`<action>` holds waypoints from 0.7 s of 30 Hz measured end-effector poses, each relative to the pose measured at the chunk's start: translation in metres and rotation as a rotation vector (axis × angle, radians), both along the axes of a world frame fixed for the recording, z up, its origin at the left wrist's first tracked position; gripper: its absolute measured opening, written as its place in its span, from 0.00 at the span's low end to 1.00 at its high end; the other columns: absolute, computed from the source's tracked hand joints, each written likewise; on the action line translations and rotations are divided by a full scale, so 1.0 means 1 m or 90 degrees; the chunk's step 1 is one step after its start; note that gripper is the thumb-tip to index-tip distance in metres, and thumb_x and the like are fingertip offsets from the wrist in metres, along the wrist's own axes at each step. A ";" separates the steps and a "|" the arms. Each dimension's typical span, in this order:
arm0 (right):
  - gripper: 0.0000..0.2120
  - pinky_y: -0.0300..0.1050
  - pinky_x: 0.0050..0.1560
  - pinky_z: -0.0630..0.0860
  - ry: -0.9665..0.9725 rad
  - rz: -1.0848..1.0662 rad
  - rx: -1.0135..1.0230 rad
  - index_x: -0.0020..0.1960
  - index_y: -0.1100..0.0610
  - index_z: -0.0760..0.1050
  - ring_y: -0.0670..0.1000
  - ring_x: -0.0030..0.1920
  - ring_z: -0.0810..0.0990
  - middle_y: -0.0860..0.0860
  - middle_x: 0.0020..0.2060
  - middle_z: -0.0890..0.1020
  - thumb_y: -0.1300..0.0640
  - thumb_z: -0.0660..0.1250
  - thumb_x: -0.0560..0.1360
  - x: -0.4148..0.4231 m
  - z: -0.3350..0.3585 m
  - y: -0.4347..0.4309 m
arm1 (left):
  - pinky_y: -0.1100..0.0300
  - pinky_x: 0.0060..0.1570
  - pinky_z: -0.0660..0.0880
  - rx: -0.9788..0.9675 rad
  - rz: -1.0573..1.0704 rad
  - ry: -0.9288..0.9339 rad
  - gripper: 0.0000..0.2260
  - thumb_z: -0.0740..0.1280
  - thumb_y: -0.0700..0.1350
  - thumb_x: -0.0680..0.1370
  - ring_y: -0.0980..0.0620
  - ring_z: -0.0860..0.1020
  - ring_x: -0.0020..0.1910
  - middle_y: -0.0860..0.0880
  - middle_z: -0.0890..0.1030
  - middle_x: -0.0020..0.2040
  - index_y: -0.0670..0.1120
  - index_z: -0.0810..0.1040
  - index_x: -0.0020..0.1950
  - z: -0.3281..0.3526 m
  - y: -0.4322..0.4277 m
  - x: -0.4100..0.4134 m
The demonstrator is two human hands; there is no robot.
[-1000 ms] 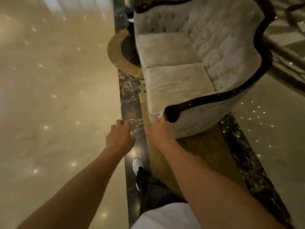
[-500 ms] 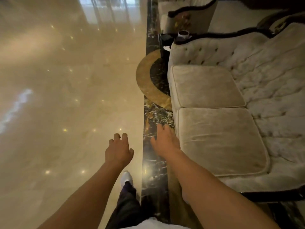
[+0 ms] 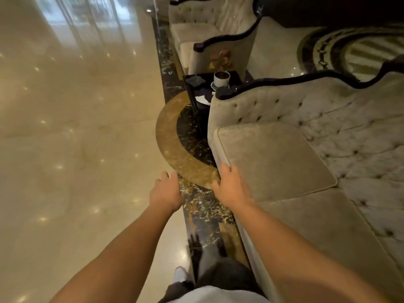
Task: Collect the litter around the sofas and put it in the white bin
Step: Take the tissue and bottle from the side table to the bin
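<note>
My left hand (image 3: 167, 192) hangs empty over the dark marble floor strip, fingers loosely apart. My right hand (image 3: 231, 188) is also empty, fingers apart, at the front edge of the beige tufted sofa's (image 3: 328, 136) seat cushion (image 3: 275, 160). A white crumpled paper (image 3: 203, 99) lies on the lower shelf of a dark side table (image 3: 194, 92) beyond the sofa arm. A dark crumpled item (image 3: 195, 80) sits on the table top. No white bin is in view.
A white pot (image 3: 221, 78) with a dried plant stands on the side table. A second beige sofa (image 3: 196, 33) lies farther ahead. Glossy beige marble floor (image 3: 76, 138) spreads to the left. A gold and black floor inlay (image 3: 175, 149) curves before the table.
I have walked forward along the sofa front. The side table and second sofa have come closer. Both hands stay empty and raised ahead.
</note>
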State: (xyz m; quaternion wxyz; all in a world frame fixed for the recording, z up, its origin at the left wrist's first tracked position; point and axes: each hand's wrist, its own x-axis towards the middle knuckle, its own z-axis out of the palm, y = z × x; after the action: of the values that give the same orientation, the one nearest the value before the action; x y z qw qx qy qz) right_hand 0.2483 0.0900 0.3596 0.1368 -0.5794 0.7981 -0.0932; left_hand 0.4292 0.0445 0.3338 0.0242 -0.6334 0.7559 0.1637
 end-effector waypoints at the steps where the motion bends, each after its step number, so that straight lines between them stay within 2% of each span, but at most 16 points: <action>1: 0.19 0.50 0.44 0.70 0.001 -0.003 0.001 0.64 0.54 0.63 0.58 0.56 0.72 0.55 0.58 0.71 0.48 0.60 0.76 0.000 0.003 -0.025 | 0.47 0.47 0.76 0.000 -0.005 0.010 0.21 0.66 0.53 0.75 0.40 0.73 0.56 0.43 0.69 0.60 0.46 0.65 0.63 0.004 -0.030 -0.002; 4: 0.20 0.53 0.50 0.74 -0.006 -0.024 0.012 0.66 0.54 0.63 0.58 0.58 0.71 0.56 0.59 0.71 0.50 0.59 0.76 -0.005 0.004 -0.104 | 0.47 0.47 0.77 -0.012 -0.029 0.015 0.21 0.65 0.54 0.74 0.40 0.73 0.55 0.43 0.70 0.60 0.47 0.65 0.63 0.002 -0.116 -0.008; 8: 0.24 0.53 0.56 0.72 -0.014 -0.056 0.044 0.70 0.53 0.61 0.58 0.61 0.70 0.56 0.62 0.70 0.52 0.60 0.76 -0.015 -0.016 -0.219 | 0.48 0.48 0.77 0.000 -0.045 -0.016 0.23 0.66 0.54 0.74 0.41 0.73 0.56 0.43 0.70 0.61 0.48 0.65 0.65 -0.018 -0.223 -0.014; 11: 0.25 0.52 0.58 0.72 -0.023 -0.032 0.064 0.71 0.53 0.59 0.58 0.64 0.69 0.56 0.68 0.67 0.53 0.62 0.76 -0.016 -0.037 -0.323 | 0.48 0.50 0.78 0.023 -0.035 -0.025 0.23 0.67 0.54 0.74 0.41 0.73 0.56 0.43 0.69 0.61 0.48 0.65 0.65 -0.031 -0.315 -0.025; 17: 0.22 0.53 0.52 0.72 -0.006 0.062 0.099 0.67 0.53 0.63 0.60 0.60 0.70 0.56 0.62 0.70 0.55 0.62 0.74 -0.045 -0.035 -0.513 | 0.48 0.49 0.76 0.058 -0.009 -0.004 0.24 0.66 0.53 0.73 0.40 0.73 0.57 0.43 0.69 0.61 0.48 0.65 0.66 -0.027 -0.495 -0.046; 21: 0.22 0.52 0.50 0.72 -0.008 0.010 0.119 0.67 0.55 0.62 0.60 0.62 0.69 0.57 0.63 0.69 0.56 0.62 0.74 -0.074 -0.029 -0.630 | 0.48 0.50 0.78 0.078 -0.003 0.011 0.24 0.68 0.53 0.73 0.41 0.74 0.56 0.44 0.69 0.62 0.48 0.65 0.66 -0.032 -0.601 -0.061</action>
State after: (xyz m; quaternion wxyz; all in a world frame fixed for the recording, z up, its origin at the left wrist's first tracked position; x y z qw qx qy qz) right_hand 0.1742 -0.5400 0.3304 0.1962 -0.5699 0.7977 -0.0209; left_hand 0.3683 -0.5568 0.3020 0.0566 -0.6273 0.7464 0.2148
